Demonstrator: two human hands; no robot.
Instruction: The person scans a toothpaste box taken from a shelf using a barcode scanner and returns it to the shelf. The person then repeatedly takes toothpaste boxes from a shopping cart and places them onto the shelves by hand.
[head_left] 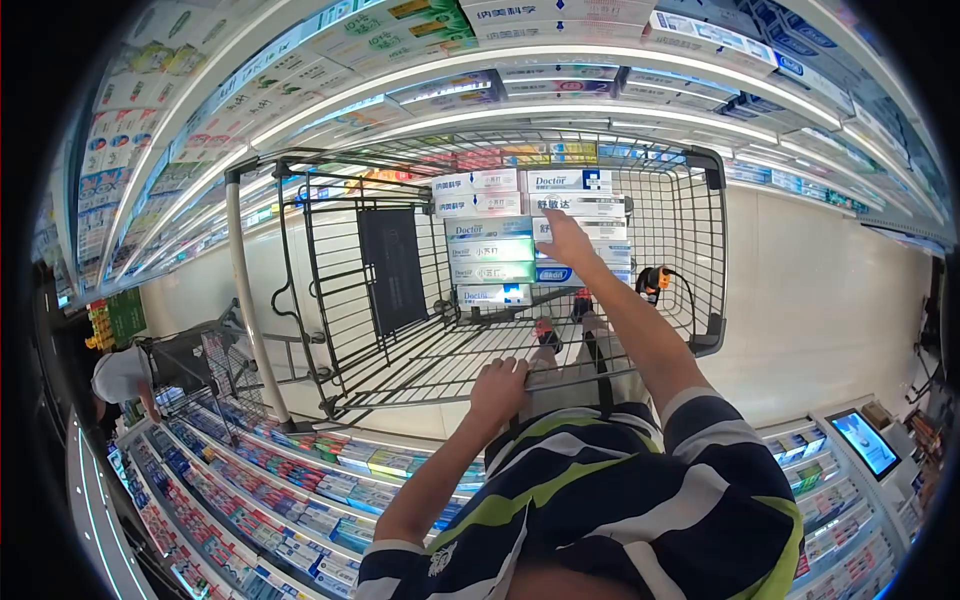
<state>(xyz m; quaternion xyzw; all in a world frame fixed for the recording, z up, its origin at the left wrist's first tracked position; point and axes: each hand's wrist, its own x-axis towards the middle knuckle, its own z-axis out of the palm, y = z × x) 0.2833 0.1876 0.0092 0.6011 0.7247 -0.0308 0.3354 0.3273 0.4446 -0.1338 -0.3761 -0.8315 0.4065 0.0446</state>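
A wire shopping cart (650,386) stands in front of me. Inside it, toothpaste boxes lie in two stacked columns, a left one (487,229) and a right one (575,181), with white, blue and green faces. My right hand (567,245) reaches over the cart's side onto the right column. Its fingers point left and are apart, at the face of the boxes; whether they press on one I cannot tell. My left hand (498,388) curls over the cart's near top rim. A black-and-orange object (654,280) with a cable hangs at the cart's right end.
Toothpaste shelves (560,50) run along the far side, and more shelves (290,490) are behind and beside me. Another person (125,375) stands at the left by a second cart (215,365). A lit screen (864,444) is at the right.
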